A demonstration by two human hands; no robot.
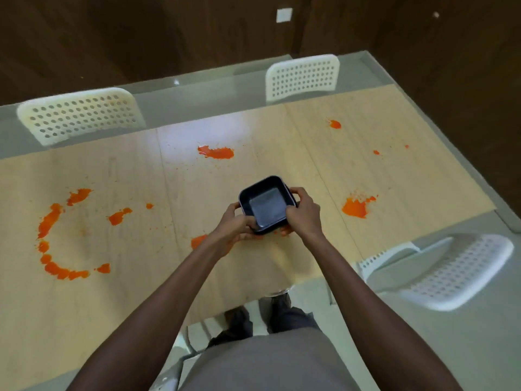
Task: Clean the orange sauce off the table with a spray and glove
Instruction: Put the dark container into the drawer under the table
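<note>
Hands grip a dark square tray from both sides: left hand curled round its near-left edge, right hand curled round its right edge. Tray sits above the table. Orange sauce arcs across the left side, with blots at right, centre and far right. White perforated chairs stand beyond.

The person is wearing a grey top and dark trousers, and is going bare-armed, with no sleeves, gloves or jewellery showing above either hand.
</note>
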